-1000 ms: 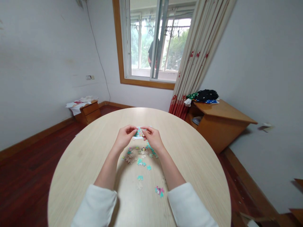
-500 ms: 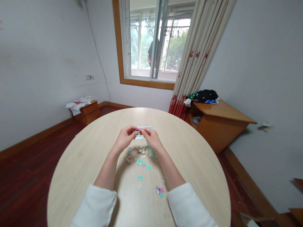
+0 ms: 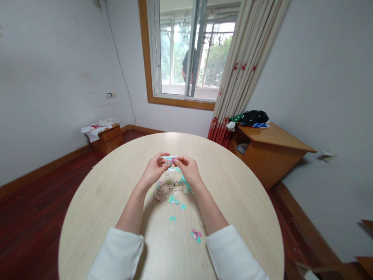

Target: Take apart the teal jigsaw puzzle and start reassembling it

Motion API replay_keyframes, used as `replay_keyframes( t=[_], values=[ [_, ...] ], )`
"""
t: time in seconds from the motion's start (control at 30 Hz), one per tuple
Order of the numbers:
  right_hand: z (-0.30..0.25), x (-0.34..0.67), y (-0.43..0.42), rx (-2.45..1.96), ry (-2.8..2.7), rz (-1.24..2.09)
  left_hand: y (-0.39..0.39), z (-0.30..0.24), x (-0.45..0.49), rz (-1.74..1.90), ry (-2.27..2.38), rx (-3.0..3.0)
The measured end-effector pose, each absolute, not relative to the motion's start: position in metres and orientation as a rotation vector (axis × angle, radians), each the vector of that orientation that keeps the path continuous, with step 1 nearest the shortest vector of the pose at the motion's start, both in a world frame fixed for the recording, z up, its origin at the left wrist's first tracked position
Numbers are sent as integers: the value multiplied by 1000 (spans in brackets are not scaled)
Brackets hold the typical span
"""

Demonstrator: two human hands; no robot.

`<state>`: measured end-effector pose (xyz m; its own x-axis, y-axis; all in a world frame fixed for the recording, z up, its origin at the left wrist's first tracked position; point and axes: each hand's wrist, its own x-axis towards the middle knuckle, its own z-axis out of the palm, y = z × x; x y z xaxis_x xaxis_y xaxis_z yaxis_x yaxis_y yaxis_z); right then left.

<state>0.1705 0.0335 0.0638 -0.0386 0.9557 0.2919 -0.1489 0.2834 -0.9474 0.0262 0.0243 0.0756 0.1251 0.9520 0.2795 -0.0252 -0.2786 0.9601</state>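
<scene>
The two hands are facing each other above the far half of the round table (image 3: 99, 210), and the gap between their fingertips is the relation that is mattering most. A pink puzzle piece (image 3: 173, 160) is sitting in that gap, lying to the left of the right hand (image 3: 189, 169) and just beside its fingertips, so the right hand is being the nearer one. That hand is keeping thumb and forefinger nearly together and is seemingly pinching the piece by its edge. The left hand (image 3: 154, 169) is curving from the other side with its thumb and forefinger parted; whether it is gripping a small teal piece near the thumb, I cannot tell. The pink piece is showing too small for its long axis to be read. Behind the fingers, a picture card (image 3: 171, 169) is lying partly hidden. Nearer the body, loose pieces (image 3: 159, 196) are lying scattered between the forearms, and a pink-and-teal cluster (image 3: 196, 235) is resting well apart from them, near the right cuff (image 3: 230, 249).
</scene>
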Motion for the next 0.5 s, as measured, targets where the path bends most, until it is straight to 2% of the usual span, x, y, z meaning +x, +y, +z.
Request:
replay_keyframes(
  t=[0.5],
  values=[
    [62,168,30,-1022,-1472,1029,25,75,26,1380,947,1484]
  ],
)
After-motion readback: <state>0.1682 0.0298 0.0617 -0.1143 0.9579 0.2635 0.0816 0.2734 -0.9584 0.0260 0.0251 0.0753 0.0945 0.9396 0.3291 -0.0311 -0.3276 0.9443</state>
